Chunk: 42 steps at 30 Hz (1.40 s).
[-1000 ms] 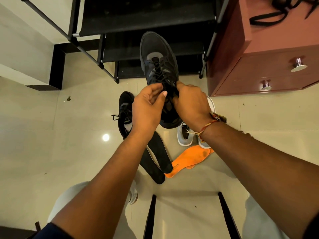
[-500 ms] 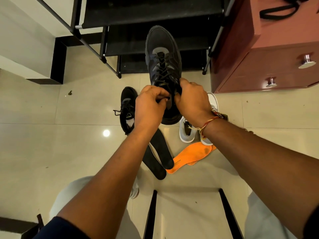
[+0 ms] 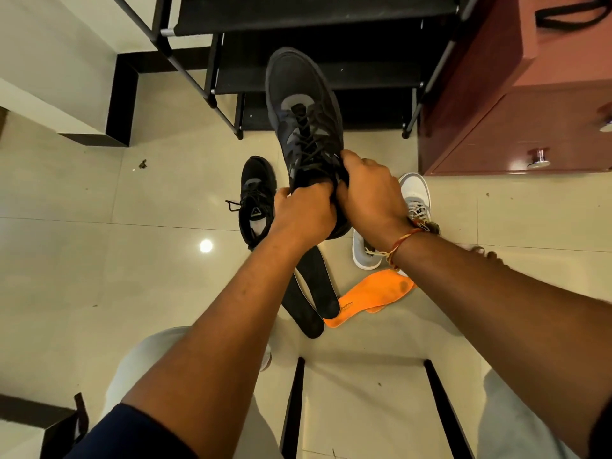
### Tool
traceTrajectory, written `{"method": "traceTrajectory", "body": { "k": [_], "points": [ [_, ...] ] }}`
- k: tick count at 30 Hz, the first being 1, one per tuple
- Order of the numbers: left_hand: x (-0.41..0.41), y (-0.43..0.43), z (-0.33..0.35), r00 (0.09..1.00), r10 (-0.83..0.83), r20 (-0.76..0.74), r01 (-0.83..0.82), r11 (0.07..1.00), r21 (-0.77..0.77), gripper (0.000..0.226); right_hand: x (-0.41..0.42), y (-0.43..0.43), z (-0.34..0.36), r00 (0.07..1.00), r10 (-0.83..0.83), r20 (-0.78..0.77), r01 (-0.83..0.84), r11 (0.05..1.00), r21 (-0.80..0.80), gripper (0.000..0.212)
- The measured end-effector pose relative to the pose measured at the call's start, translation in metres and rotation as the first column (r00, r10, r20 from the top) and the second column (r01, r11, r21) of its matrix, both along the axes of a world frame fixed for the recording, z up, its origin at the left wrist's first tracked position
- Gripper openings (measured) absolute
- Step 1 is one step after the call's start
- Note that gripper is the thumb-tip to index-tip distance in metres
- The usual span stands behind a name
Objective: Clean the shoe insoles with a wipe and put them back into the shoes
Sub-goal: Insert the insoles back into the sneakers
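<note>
A black lace-up shoe (image 3: 303, 117) is held up in the air, toe pointing away from me. My left hand (image 3: 303, 212) grips its collar on the left and my right hand (image 3: 371, 197) grips it on the right, covering the opening. The other black shoe (image 3: 256, 200) stands on the floor below to the left. Two black insoles (image 3: 311, 293) lie on the tiles beneath my arms, next to orange insoles (image 3: 371, 294). Grey-white shoes (image 3: 414, 200) stand on the right, partly hidden by my right wrist. No wipe shows.
A black metal shoe rack (image 3: 318, 61) stands straight ahead. A reddish-brown drawer cabinet (image 3: 516, 127) with metal knobs is at the right. My knees in light trousers (image 3: 142, 366) and black stool bars (image 3: 291, 409) fill the bottom. Glossy beige floor tiles (image 3: 99, 260) spread to the left.
Both hands have closed tighter on the held shoe's collar, the left fingers curling from the laces down onto the opening. The shoe has shifted slightly in the view.
</note>
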<state>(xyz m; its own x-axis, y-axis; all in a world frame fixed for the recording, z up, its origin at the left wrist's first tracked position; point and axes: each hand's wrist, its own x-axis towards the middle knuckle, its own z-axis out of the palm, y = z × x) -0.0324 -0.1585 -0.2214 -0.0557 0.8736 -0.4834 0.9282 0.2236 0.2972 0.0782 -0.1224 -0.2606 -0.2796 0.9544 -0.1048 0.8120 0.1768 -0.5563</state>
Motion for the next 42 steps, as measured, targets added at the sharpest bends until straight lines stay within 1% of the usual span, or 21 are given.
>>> {"method": "traceTrajectory", "body": {
  "k": [3,6,9,11,13,16,19,21,25,27,28,30,32,33,34,35,37,38,39,40,42],
  "points": [
    [-0.003,-0.001,-0.002,0.998,0.010,0.060,-0.009,1.000,-0.023,0.016,0.000,-0.001,0.001,1.000,0.026,0.003,-0.026,0.999,0.028,0.035],
    [-0.004,-0.004,-0.007,0.984,0.094,0.151,-0.117,0.982,0.147,0.019,0.002,0.004,-0.001,1.000,-0.016,-0.017,0.016,1.000,0.021,0.034],
    [-0.004,-0.004,-0.006,0.942,0.159,0.295,-0.252,0.917,0.311,0.022,0.008,0.009,-0.002,0.997,-0.070,-0.018,0.070,0.997,0.017,0.035],
    [-0.003,-0.003,-0.001,0.906,0.254,0.339,-0.372,0.859,0.351,0.022,0.012,0.013,0.000,0.994,-0.106,-0.014,0.106,0.994,0.020,0.035],
    [-0.006,0.000,-0.002,0.830,0.410,0.379,-0.516,0.822,0.241,0.030,0.013,0.016,0.001,0.991,-0.131,-0.014,0.132,0.991,0.026,0.034],
    [-0.010,0.003,-0.002,0.610,0.602,0.515,-0.680,0.731,-0.049,0.029,0.015,0.019,0.002,0.989,-0.150,0.015,0.150,0.988,0.025,0.031],
    [-0.011,0.002,-0.002,0.495,0.662,0.563,-0.746,0.656,-0.116,0.027,0.017,0.019,0.002,0.987,-0.158,0.018,0.158,0.987,0.021,0.029],
    [-0.013,0.002,-0.003,0.485,0.663,0.571,-0.760,0.642,-0.100,0.020,0.017,0.020,0.002,0.987,-0.162,0.015,0.162,0.987,0.022,0.029],
    [-0.014,0.004,0.000,0.620,0.541,0.568,-0.715,0.688,0.124,0.013,0.017,0.019,0.002,0.986,-0.161,0.044,0.161,0.987,0.025,0.031],
    [-0.010,0.005,0.003,0.603,0.463,0.650,-0.699,0.700,0.150,0.017,0.017,0.018,0.002,0.987,-0.153,0.051,0.152,0.988,0.019,0.033],
    [-0.008,0.006,0.004,0.534,0.438,0.723,-0.710,0.697,0.102,0.019,0.017,0.016,0.002,0.989,-0.144,0.045,0.143,0.990,0.015,0.034],
    [0.000,0.006,0.006,0.293,0.434,0.852,-0.746,0.661,-0.081,0.025,0.015,0.014,0.003,0.992,-0.121,0.028,0.121,0.993,0.004,0.037],
    [0.006,0.005,0.004,0.053,0.478,0.877,-0.768,0.581,-0.271,0.024,0.013,0.012,0.003,0.994,-0.112,0.020,0.111,0.994,0.005,0.039],
    [0.007,0.004,0.001,-0.008,0.507,0.862,-0.774,0.543,-0.326,0.023,0.012,0.012,0.004,0.994,-0.109,0.017,0.109,0.994,0.007,0.040],
    [0.008,0.003,-0.002,-0.005,0.533,0.846,-0.781,0.527,-0.336,0.022,0.012,0.012,0.004,0.994,-0.107,0.014,0.107,0.994,0.010,0.041],
    [0.006,0.003,-0.007,0.087,0.559,0.825,-0.790,0.543,-0.285,0.021,0.011,0.011,0.004,0.994,-0.104,0.015,0.103,0.995,0.013,0.041],
    [0.004,0.003,-0.012,0.405,0.559,0.723,-0.739,0.666,-0.100,0.022,0.011,0.010,0.004,0.996,-0.091,0.025,0.090,0.996,0.022,0.042],
    [0.003,0.002,-0.013,0.513,0.535,0.671,-0.696,0.717,-0.040,0.023,0.010,0.010,0.003,0.996,-0.082,0.030,0.081,0.996,0.026,0.041],
    [0.003,0.003,-0.015,0.573,0.512,0.640,-0.668,0.745,0.002,0.023,0.010,0.010,0.002,0.997,-0.075,0.031,0.074,0.997,0.026,0.040],
    [0.004,0.002,-0.013,0.595,0.502,0.628,-0.664,0.747,0.031,0.023,0.010,0.010,0.001,0.997,-0.072,0.034,0.071,0.997,0.025,0.039],
    [0.003,0.001,-0.015,0.596,0.506,0.624,-0.705,0.701,0.104,0.019,0.012,0.011,-0.003,0.996,-0.074,0.048,0.073,0.997,0.023,0.036]
  ]
}}
